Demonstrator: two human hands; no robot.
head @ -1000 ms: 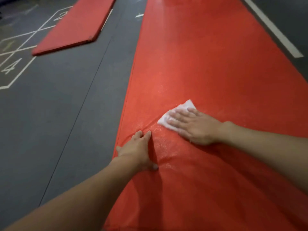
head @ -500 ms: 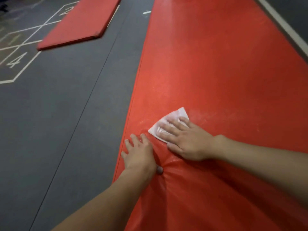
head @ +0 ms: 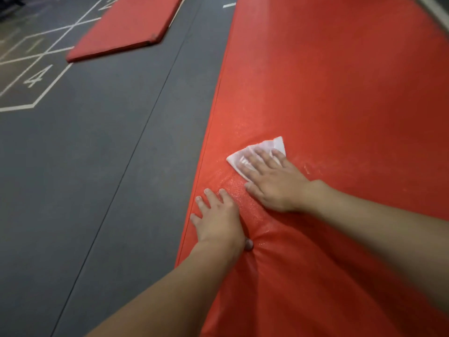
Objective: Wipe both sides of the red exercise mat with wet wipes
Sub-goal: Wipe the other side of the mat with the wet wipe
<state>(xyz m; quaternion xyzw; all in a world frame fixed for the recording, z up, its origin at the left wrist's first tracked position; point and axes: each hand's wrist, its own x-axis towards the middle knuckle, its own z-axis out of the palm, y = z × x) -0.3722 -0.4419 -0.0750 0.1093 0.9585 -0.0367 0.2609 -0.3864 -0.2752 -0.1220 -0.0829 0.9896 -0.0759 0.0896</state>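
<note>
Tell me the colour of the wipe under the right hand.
White wet wipe, seen in the head view.

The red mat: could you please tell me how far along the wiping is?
Done: a damp sheen on the mat around the hands. In hand: the right hand presses a wipe flat near the left edge; the left hand rests beside it. Left: probably the far stretch; the underside cannot be judged.

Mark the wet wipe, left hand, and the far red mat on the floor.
wet wipe [head: 277,144]: head view, bare far corner past the fingers.
left hand [head: 220,220]: head view, back of the hand.
far red mat [head: 126,27]: head view, middle of its top face.
</note>
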